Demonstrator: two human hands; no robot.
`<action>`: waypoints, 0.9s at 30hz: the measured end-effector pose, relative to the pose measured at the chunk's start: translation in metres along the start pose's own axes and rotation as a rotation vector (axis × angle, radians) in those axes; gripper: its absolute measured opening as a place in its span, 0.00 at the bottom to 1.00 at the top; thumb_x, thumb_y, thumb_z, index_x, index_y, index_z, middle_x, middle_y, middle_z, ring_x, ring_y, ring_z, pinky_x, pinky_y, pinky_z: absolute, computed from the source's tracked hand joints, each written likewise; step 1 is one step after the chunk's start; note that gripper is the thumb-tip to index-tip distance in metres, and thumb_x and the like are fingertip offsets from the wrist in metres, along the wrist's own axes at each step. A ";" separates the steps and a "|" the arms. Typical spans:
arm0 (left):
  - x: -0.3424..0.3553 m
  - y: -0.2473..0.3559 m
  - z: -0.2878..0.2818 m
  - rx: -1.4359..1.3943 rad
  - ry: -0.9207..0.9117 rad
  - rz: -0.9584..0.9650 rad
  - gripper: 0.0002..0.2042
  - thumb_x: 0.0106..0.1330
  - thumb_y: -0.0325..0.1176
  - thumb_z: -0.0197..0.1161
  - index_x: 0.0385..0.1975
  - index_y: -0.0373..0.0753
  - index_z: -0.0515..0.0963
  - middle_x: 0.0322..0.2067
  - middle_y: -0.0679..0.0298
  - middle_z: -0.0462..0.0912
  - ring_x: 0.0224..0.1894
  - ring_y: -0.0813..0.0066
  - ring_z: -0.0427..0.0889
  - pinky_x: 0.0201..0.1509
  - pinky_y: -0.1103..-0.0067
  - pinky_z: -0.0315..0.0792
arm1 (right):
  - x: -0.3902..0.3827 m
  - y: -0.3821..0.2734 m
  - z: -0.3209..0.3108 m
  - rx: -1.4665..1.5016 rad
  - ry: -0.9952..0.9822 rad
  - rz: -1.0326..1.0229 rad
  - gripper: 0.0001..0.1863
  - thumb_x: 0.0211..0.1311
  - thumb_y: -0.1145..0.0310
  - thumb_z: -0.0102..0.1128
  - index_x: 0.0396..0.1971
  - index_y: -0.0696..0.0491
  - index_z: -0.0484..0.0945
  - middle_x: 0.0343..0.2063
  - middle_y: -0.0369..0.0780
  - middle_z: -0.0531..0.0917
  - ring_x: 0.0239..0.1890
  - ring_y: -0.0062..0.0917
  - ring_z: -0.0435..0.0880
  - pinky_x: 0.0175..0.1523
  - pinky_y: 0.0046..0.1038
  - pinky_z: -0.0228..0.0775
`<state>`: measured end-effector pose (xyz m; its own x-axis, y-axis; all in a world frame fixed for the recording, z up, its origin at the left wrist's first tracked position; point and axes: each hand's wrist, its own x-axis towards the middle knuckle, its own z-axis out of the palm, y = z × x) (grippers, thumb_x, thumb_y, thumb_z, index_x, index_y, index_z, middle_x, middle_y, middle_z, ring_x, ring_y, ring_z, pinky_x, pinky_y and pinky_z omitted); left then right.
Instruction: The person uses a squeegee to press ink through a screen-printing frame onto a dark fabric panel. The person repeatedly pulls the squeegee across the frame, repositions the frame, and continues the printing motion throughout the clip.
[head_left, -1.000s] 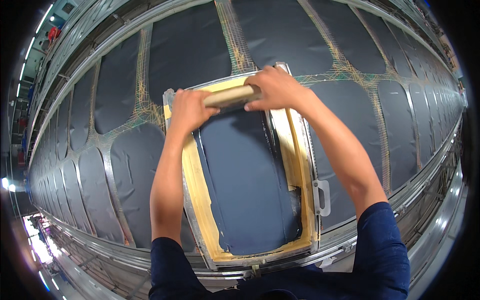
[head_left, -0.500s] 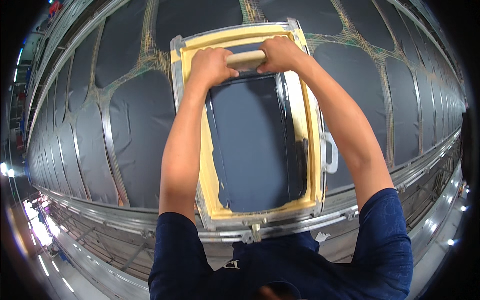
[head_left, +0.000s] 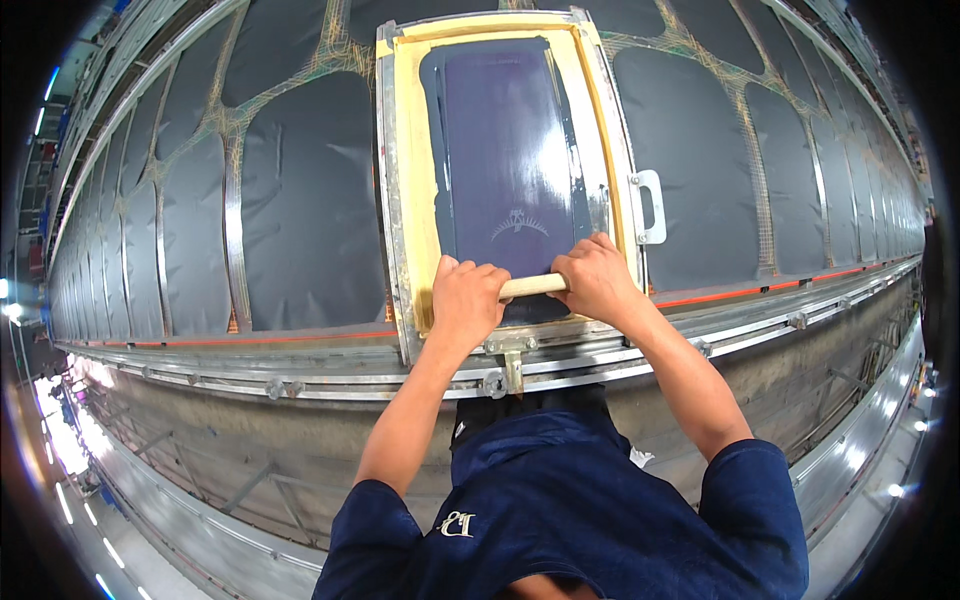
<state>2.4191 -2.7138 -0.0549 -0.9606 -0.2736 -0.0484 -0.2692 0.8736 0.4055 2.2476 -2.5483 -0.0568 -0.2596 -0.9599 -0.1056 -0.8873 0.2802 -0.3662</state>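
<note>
Both my hands grip a squeegee with a pale wooden handle (head_left: 533, 286) at the near end of a printing screen. My left hand (head_left: 467, 300) is wrapped round its left end, and my right hand (head_left: 598, 278) round its right end. The squeegee's blade is mostly hidden under the handle and my hands. The screen's metal frame (head_left: 391, 200) is lined with yellow tape. Its dark blue-violet mesh (head_left: 495, 150) shines wetly and shows a small pale curved motif (head_left: 519, 225) near the squeegee. Dark ink (head_left: 535, 310) shows just below the handle.
The screen lies across a long table covered with dark fabric panels (head_left: 305, 220), with multicoloured thread-like lines between them. A white handle (head_left: 650, 207) sticks out from the frame's right side. Metal rails (head_left: 700, 345) run along the table's near edge, with a clamp (head_left: 513, 370) at the screen's front.
Both hands have drawn the squeegee from the screen's far end to its near end. The mesh behind it now lies uncovered, showing the pale motif. My body has moved back.
</note>
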 end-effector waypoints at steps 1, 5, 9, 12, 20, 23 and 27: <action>0.004 0.000 -0.002 0.006 -0.013 0.002 0.08 0.51 0.38 0.77 0.30 0.48 0.87 0.27 0.69 0.86 0.34 0.68 0.82 0.48 0.68 0.65 | 0.001 0.001 -0.003 -0.002 -0.007 0.008 0.12 0.48 0.60 0.78 0.25 0.50 0.84 0.22 0.39 0.85 0.35 0.34 0.84 0.52 0.35 0.66; 0.075 -0.028 -0.024 0.038 -0.040 0.040 0.08 0.54 0.39 0.75 0.31 0.48 0.87 0.29 0.67 0.87 0.35 0.65 0.83 0.48 0.66 0.66 | 0.062 0.035 -0.034 -0.074 -0.110 0.057 0.14 0.50 0.56 0.77 0.27 0.49 0.84 0.22 0.41 0.86 0.32 0.38 0.87 0.47 0.40 0.72; 0.197 -0.088 -0.048 0.112 0.089 0.060 0.09 0.52 0.40 0.76 0.31 0.47 0.88 0.27 0.61 0.87 0.35 0.58 0.85 0.47 0.62 0.67 | 0.186 0.100 -0.068 -0.130 -0.050 0.045 0.15 0.50 0.53 0.77 0.29 0.48 0.86 0.24 0.42 0.87 0.33 0.41 0.89 0.44 0.43 0.78; 0.292 -0.120 -0.074 0.096 0.078 0.049 0.15 0.50 0.43 0.78 0.35 0.45 0.89 0.30 0.57 0.88 0.39 0.54 0.87 0.49 0.59 0.69 | 0.271 0.155 -0.096 -0.136 -0.049 0.099 0.17 0.49 0.53 0.78 0.33 0.49 0.88 0.30 0.45 0.89 0.38 0.42 0.90 0.47 0.42 0.80; 0.423 -0.167 -0.092 0.146 -0.012 -0.050 0.20 0.48 0.47 0.81 0.40 0.47 0.89 0.29 0.57 0.89 0.37 0.56 0.89 0.45 0.63 0.78 | 0.380 0.232 -0.127 0.000 -0.053 0.119 0.22 0.44 0.54 0.81 0.39 0.50 0.89 0.32 0.46 0.90 0.39 0.45 0.89 0.48 0.43 0.81; 0.416 -0.170 -0.093 0.101 -0.030 -0.093 0.21 0.46 0.50 0.81 0.39 0.48 0.89 0.31 0.59 0.89 0.38 0.54 0.88 0.46 0.62 0.80 | 0.381 0.222 -0.122 -0.031 -0.003 0.073 0.21 0.44 0.55 0.80 0.38 0.51 0.90 0.30 0.46 0.90 0.38 0.43 0.90 0.47 0.42 0.81; 0.401 -0.152 -0.096 0.099 -0.061 -0.123 0.22 0.46 0.49 0.82 0.40 0.48 0.89 0.31 0.58 0.89 0.38 0.54 0.88 0.46 0.62 0.80 | 0.363 0.213 -0.118 -0.063 -0.043 0.106 0.21 0.44 0.55 0.80 0.38 0.50 0.90 0.30 0.45 0.90 0.38 0.42 0.90 0.47 0.41 0.81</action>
<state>2.0815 -2.9949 -0.0481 -0.9217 -0.3585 -0.1484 -0.3874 0.8713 0.3013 1.9194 -2.8370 -0.0636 -0.3383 -0.9236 -0.1803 -0.8783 0.3787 -0.2917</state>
